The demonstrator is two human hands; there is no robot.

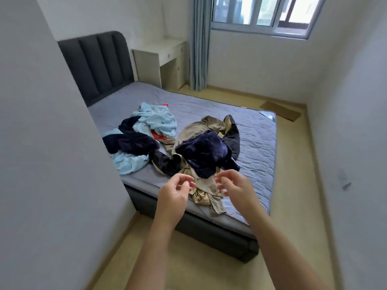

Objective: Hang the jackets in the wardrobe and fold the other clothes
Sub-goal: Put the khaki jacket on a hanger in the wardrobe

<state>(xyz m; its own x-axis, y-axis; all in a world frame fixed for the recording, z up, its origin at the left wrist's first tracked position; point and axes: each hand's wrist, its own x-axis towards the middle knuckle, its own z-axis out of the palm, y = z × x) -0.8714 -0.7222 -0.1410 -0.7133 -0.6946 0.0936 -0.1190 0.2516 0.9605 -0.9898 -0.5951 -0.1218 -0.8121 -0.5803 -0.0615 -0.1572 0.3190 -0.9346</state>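
Note:
A heap of clothes lies on the grey bed point(251, 130). A khaki jacket with dark sleeves point(199, 126) sprawls in the middle, its hem reaching the foot edge. A crumpled navy garment point(205, 153) sits on top of it. To the left lie a light blue patterned garment point(157, 118), another dark navy piece point(129, 141) and a bit of red cloth point(156, 135). My left hand point(174, 193) and my right hand point(234, 185) hover side by side over the jacket's hem, fingers loosely curled, holding nothing.
A white wall point(52, 164) stands close on the left. A dark padded headboard point(98, 61), a white desk point(165, 57), a blue curtain point(199, 42) and a window point(261, 13) are at the far end. Beige floor point(293, 206) runs along the bed's right side, with cardboard point(280, 110) far off.

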